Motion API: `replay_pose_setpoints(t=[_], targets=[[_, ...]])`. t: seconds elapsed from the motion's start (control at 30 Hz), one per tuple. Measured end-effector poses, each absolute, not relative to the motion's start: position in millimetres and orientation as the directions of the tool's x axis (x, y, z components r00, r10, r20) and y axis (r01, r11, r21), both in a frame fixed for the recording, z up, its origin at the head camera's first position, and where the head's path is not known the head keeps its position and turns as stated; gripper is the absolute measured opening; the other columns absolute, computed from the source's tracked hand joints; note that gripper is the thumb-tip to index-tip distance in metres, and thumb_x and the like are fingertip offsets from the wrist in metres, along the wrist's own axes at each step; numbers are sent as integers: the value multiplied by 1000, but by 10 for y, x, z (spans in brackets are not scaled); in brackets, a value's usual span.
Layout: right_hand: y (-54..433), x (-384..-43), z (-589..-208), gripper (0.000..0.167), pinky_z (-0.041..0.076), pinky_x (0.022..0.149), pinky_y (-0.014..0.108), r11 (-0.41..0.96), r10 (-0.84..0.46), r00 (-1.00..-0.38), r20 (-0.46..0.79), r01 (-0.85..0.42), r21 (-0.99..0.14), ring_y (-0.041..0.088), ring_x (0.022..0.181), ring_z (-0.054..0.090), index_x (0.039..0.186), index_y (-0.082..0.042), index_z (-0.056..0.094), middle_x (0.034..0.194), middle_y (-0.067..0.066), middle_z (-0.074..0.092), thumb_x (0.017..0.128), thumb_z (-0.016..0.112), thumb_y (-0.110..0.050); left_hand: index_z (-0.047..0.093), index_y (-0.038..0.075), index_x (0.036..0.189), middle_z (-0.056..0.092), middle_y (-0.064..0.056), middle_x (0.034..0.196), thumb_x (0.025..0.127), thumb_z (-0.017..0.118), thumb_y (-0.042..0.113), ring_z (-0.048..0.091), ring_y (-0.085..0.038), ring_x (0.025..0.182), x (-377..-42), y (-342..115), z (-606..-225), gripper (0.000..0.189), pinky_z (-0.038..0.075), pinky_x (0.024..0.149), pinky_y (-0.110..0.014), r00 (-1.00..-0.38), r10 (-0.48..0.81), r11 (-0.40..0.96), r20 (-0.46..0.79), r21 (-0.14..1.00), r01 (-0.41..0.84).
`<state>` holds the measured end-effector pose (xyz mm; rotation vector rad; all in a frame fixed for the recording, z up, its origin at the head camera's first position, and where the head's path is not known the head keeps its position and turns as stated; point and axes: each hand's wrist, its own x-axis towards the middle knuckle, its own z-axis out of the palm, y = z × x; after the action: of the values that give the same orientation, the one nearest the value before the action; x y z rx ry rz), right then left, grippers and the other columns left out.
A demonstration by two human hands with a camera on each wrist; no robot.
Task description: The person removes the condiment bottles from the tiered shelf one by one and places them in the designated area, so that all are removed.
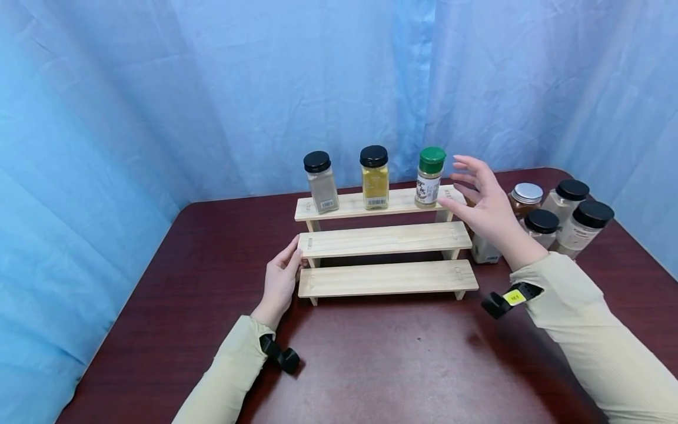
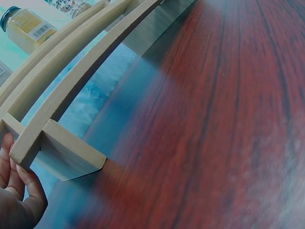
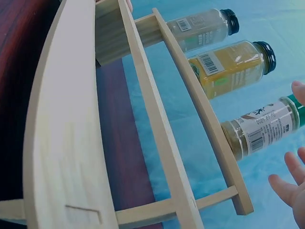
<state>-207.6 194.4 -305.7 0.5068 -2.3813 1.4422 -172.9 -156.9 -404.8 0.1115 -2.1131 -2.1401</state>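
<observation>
The right hand (image 1: 484, 203) is held wide, thumb and fingers spread and curved just beside the green-capped jar (image 1: 428, 188); whether the jar is touched by the thumb cannot be told. By the left hand (image 1: 281, 277), the left end of the wooden rack (image 1: 384, 239) is gripped at its middle tier. The green-capped jar is stood upright toward the top tier's right end, with a yellow jar (image 1: 375, 185) and a pale jar (image 1: 323, 189) lined up to its left.

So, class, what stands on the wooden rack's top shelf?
A grey spice jar, a yellow spice jar and a green-capped spice jar. The shelf under their bases is hidden.
</observation>
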Motion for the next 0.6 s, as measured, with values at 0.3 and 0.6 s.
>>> replay_pose_setpoints(t=[0.3, 0.6], targets=[[1873, -2140, -3014, 69, 33, 109, 45, 431, -151, -889, 431, -452, -781, 34, 130, 38, 146, -15, 32, 145, 13, 30, 87, 67, -6, 44, 8, 141, 61, 12, 89, 99, 49, 12, 54, -1, 73, -1736, -1561, -4053, 43, 38, 61, -17, -989, -142, -5, 31, 999, 32], [1832, -2197, -2974, 69, 32, 107, 51, 459, -163, -893, 419, -445, -769, 36, 130, 38, 146, -15, 33, 141, 18, 30, 87, 68, -8, 44, 9, 142, 63, 0, 108, 99, 49, 13, 55, 0, 76, -1720, -1563, -4053, 43, 41, 63, -15, -988, -154, -22, 20, 999, 24]])
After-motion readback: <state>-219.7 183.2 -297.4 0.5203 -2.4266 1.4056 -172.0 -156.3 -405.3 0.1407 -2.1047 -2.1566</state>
